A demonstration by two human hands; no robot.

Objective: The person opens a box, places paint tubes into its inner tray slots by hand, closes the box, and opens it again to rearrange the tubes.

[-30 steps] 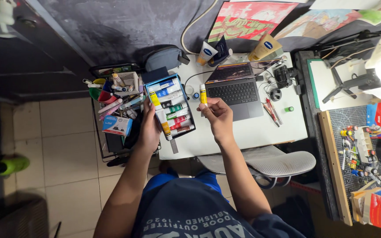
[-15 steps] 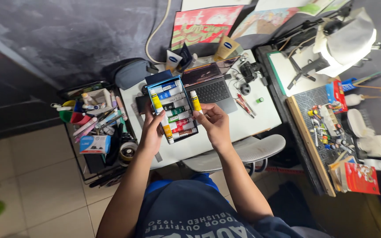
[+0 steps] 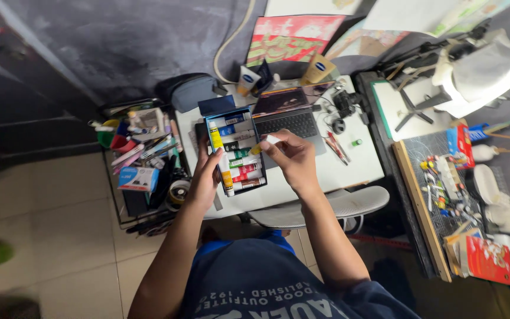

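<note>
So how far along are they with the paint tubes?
The box of paint tubes already looks nearly full, with tubes lying in rows. In hand: the left hand holds the box by its near edge, while the right hand holds a yellow tube right beside the box's edge, over the white desk. Left: that yellow tube is not yet in the box.
</note>
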